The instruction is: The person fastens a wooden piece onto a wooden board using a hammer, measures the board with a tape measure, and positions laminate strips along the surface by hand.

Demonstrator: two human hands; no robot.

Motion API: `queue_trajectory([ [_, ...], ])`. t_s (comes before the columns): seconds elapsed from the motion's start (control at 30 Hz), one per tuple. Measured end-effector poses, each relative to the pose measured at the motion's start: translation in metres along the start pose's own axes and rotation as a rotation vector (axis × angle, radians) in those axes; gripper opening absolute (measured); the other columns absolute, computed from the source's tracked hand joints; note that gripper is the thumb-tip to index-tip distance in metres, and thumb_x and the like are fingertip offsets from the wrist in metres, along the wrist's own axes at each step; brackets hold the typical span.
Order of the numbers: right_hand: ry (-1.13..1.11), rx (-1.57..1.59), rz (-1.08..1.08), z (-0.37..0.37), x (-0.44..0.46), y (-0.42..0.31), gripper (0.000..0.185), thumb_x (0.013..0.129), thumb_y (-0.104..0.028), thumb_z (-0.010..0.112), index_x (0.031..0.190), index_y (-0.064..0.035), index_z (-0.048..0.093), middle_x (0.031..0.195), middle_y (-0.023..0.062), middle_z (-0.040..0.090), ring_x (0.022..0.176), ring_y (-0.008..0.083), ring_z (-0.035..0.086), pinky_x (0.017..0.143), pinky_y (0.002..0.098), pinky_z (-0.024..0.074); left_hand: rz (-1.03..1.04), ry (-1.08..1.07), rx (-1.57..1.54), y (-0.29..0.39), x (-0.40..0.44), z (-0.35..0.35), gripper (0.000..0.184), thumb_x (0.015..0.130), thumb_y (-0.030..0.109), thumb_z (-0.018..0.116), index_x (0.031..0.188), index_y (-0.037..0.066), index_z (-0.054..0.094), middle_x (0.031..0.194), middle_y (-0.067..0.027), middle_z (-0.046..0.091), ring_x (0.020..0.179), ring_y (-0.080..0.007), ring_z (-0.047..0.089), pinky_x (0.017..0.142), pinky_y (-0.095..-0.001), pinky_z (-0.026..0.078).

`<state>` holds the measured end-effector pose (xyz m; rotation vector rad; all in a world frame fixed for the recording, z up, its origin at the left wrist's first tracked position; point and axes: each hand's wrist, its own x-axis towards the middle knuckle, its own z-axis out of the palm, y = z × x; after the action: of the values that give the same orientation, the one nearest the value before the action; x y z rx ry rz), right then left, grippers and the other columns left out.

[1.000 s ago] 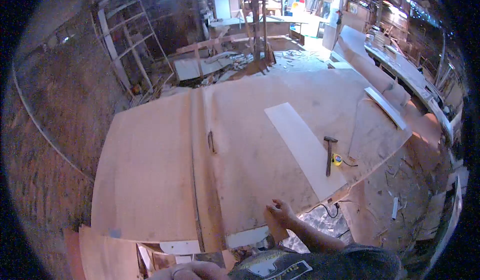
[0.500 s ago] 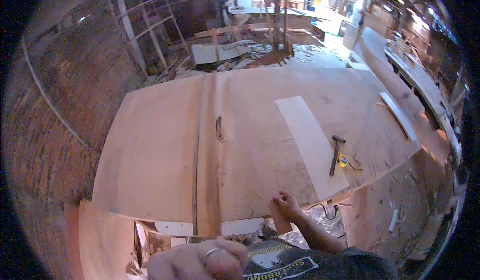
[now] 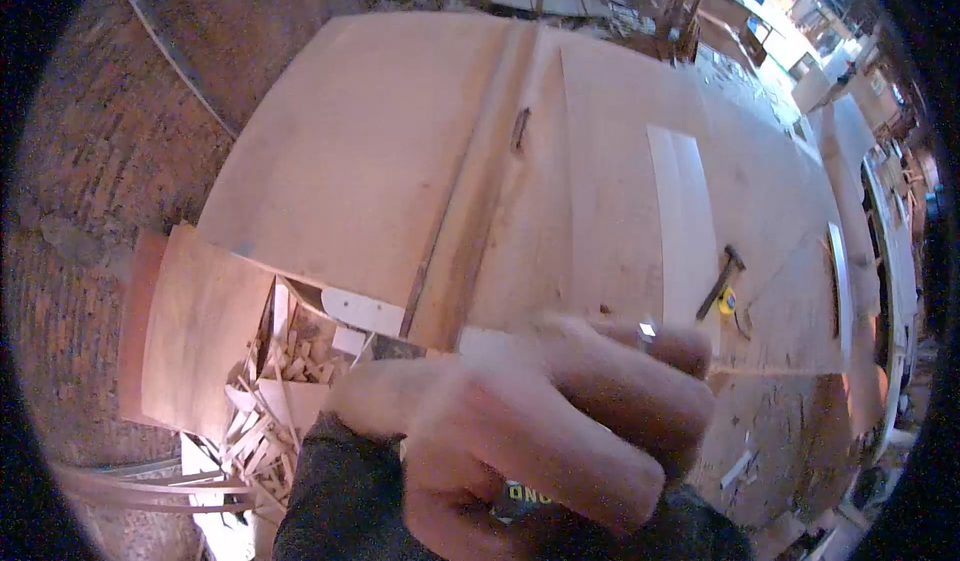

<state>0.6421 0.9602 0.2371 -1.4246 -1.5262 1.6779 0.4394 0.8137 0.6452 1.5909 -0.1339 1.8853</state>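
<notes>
My left hand [image 3: 550, 421] fills the lower middle, close to the camera and blurred. Its fingers are bent but spread apart, a ring shows on one, and dark shirt shows through the gap below them. Nothing can be seen in its grasp. My right hand does not show. Behind the fingers lies a large brown sheet surface [image 3: 370, 131] with a raised seam. On its right part are a pale strip [image 3: 685, 201], a hammer [image 3: 720, 281] and a yellow tape measure [image 3: 727, 301] beside the hammer.
Wood offcuts [image 3: 265, 441] lie heaped at lower left, beside brown panels [image 3: 195, 331]. A narrow white strip [image 3: 840, 281] rests near the right edge of the surface. Scraps and benches stand beyond at upper right.
The view has swung left and down. My left hand has risen from the bottom edge and its fingers have spread. My right hand, earlier beside a brown piece at the near edge, is no longer visible.
</notes>
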Motion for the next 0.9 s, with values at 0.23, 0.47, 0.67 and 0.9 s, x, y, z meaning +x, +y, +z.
queue_trajectory([
  [0.23, 0.047, 0.127, -0.003, 0.023, -0.025, -0.031, 0.059, 0.095, -0.030, 0.068, 0.134, 0.0084, 0.047, 0.109, 0.0129, 0.066, 0.092, 0.0169, 0.062, 0.075, 0.0317, 0.0525, -0.043, 0.014, -0.055, 0.007, -0.004, -0.007, 0.032, 0.096, 0.031, 0.060, 0.091, 0.000, 0.063, 0.091, -0.0131, 0.062, 0.069, -0.0211, 0.055, 0.063, -0.0356, 0.048],
  [0.47, -0.042, 0.147, 0.027, 0.031, -0.024, -0.038, 0.055, 0.095, -0.031, 0.067, 0.130, 0.0080, 0.050, 0.112, 0.0133, 0.065, 0.096, 0.0179, 0.062, 0.078, 0.0327, 0.0528, -0.074, 0.019, -0.093, 0.007, -0.006, -0.013, 0.034, 0.095, 0.034, 0.062, 0.097, -0.001, 0.063, 0.095, -0.0132, 0.063, 0.076, -0.0210, 0.057, 0.069, -0.0357, 0.048],
  [0.67, 0.043, 0.110, 0.016, 0.036, -0.043, -0.035, 0.047, 0.096, -0.028, 0.064, 0.127, 0.0063, 0.053, 0.106, 0.0113, 0.066, 0.093, 0.0165, 0.061, 0.078, 0.0310, 0.0519, -0.142, 0.023, -0.097, 0.011, -0.010, -0.012, 0.038, 0.094, 0.036, 0.064, 0.103, -0.001, 0.063, 0.099, -0.0132, 0.064, 0.083, -0.0209, 0.058, 0.075, -0.0358, 0.048],
  [0.9, -0.061, 0.272, 0.054, 0.031, -0.024, -0.039, 0.045, 0.095, -0.029, 0.067, 0.125, 0.0023, 0.055, 0.096, 0.0065, 0.065, 0.083, 0.0137, 0.060, 0.071, 0.0304, 0.0508, -0.197, 0.005, -0.097, 0.012, -0.007, -0.011, 0.043, 0.093, 0.038, 0.066, 0.109, -0.002, 0.062, 0.103, -0.0132, 0.066, 0.091, -0.0208, 0.060, 0.081, -0.0358, 0.048],
])
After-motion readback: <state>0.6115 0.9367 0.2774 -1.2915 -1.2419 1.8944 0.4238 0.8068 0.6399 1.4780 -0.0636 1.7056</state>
